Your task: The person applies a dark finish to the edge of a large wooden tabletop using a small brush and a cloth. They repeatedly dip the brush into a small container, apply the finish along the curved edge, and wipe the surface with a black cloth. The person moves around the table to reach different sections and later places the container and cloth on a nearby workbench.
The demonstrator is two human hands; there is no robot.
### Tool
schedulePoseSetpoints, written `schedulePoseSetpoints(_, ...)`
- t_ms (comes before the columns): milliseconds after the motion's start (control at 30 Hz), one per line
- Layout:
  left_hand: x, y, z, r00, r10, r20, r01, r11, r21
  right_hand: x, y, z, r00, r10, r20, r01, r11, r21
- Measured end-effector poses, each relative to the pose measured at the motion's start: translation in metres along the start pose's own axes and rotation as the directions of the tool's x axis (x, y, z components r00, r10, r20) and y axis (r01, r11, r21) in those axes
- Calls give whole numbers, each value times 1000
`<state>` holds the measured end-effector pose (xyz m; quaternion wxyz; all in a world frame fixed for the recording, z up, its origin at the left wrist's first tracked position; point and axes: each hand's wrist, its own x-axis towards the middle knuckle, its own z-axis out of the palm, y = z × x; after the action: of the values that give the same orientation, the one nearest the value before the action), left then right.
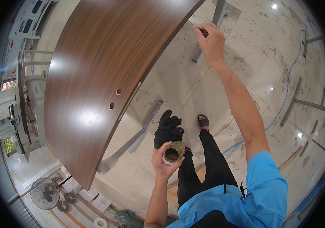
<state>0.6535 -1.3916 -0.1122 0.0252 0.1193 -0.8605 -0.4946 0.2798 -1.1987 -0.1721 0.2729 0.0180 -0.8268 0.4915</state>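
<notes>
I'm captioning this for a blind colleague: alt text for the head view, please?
A person's right hand holds a thin tool by the edge of a large brown wood-grain panel. The left hand holds an open container above a pale, scuffed floor.

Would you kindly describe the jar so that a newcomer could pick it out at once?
Start from the large wood-grain panel and look right of its lower part. There, the left hand grips a round, open-topped jar. Its smeared, yellowish-brown wall and round opening set it apart from the plain black fabric bundle beside it.
</notes>
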Motion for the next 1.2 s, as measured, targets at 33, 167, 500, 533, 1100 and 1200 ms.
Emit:
schedulePoseSetpoints(33, 1, 1, 1, 1000, 7, -13, -7, 1000, 10, 0, 1, -2, 994, -46, 102, 47, 999, -8)
schedulePoseSetpoints(167, 6, 3, 7, 1000, -14, 11, 14, 1000, -21, -17, -2, -4, 950, -137, 279, 125, 990, 62)
schedulePoseSetpoints(500, 16, 9, 16, 999, 7, 34, -6, 1000, -18, -19, 5, 1, 891, -296, 343, 307, 951, 24)
schedulePoseSetpoints(533, 17, 10, 16, 1000, 5, 31, -4, 999, -37, -15, 7, 1, 924, -275, 266, 283, 959, 7)
schedulePoseSetpoints(1100, 22, 10, 19, 999, 3, 52, -5, 1000, 30, 52, 33, -15, 937, -261, 232, 310, 928, -208)
schedulePoseSetpoints(1200, 23, 9, 18, 999, 17, 52, -19, 999, 48, 85, 54, -22, 989, -88, 117, 112, 970, -216)
